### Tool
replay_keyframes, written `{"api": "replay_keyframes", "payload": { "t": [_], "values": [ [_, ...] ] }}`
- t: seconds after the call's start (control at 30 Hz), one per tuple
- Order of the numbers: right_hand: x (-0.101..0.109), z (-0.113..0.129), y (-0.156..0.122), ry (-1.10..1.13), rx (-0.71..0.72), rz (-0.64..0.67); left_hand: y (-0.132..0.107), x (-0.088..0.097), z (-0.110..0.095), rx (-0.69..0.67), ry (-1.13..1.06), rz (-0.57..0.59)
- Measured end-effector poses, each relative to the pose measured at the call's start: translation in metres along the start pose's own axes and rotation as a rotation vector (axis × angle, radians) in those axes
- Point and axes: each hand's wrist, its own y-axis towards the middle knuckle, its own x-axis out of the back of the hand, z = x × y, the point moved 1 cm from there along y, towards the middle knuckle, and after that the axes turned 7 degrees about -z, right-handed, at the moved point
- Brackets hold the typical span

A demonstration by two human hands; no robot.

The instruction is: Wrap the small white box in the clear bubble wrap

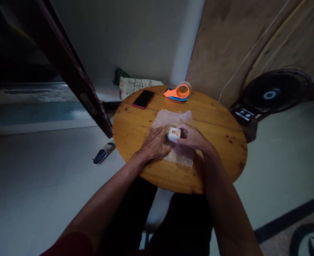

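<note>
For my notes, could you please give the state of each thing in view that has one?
Small box: seemingly closed, gripped by the right hand
Bubble wrap: spread out, under the left hand
Phone: face up, screen dark
Tape dispenser: loaded
Fan: cannot tell whether running

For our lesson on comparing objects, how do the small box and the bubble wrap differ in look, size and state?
The box is white with red print; the bubble wrap is see-through. The box is small and block-shaped, the bubble wrap a larger, flattish sheet. The right hand grips the box, while the left hand lies on the bubble wrap. Both are over the table.
</note>
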Motion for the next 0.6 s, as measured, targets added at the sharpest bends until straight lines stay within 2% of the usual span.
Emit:
{"api": "replay_keyframes", "payload": {
  "t": [0.37, 0.6],
  "values": [
    [0.0004, 0.0077, -0.0017, -0.067, 0.005, 0.0, -0.0006, 0.0023, -0.0023, -0.005, -0.011, 0.008],
    [-0.0023, 0.0022, -0.0005, -0.054, 0.023, 0.009, -0.0002, 0.0016, -0.002, -0.002, -0.003, 0.013]
  ]
}}
